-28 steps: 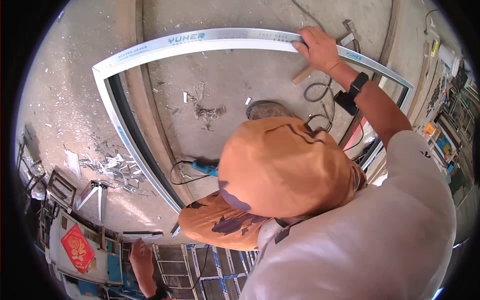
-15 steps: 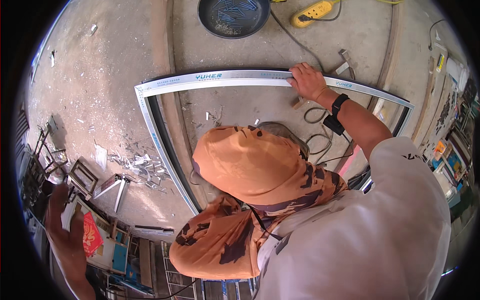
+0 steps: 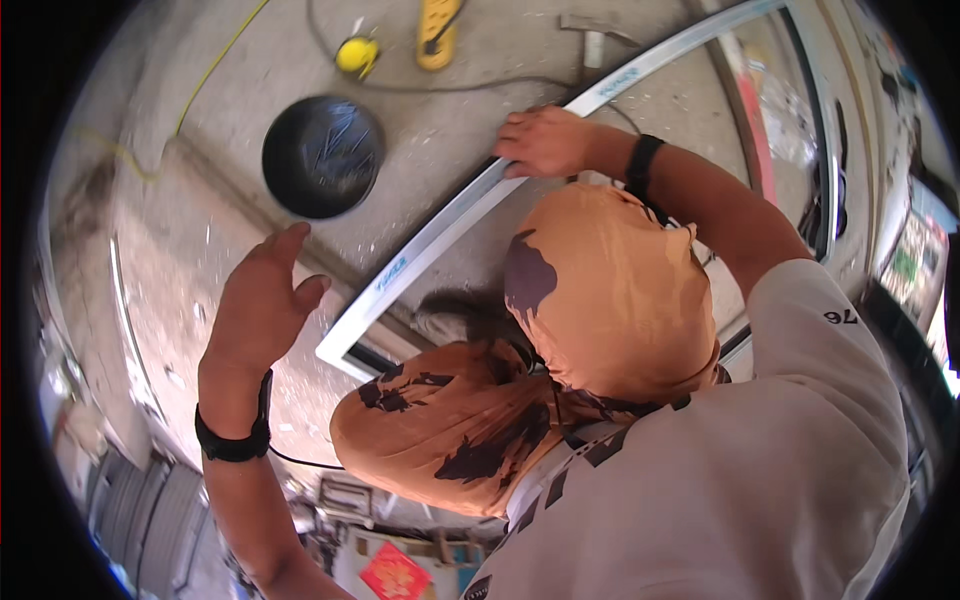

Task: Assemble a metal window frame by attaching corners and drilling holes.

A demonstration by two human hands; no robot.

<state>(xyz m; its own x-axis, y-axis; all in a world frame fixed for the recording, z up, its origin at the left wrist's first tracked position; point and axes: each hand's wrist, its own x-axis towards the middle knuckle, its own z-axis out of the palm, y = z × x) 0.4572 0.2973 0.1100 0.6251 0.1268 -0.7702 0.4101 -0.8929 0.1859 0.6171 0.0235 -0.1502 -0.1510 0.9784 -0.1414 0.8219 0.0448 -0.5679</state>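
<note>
White frame (image 3: 440, 225) lay on the concrete floor (image 3: 450, 120), centre of the picture. Gripped at its top rail by the right hand (image 3: 545, 140); left hand (image 3: 258, 305) open, hovering apart. Best steadied with both hands.

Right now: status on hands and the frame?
Right hand gripping the white window frame on its top bar. Left hand open, raised, clear of the frame. Black bowl on the concrete floor nearby.
</note>
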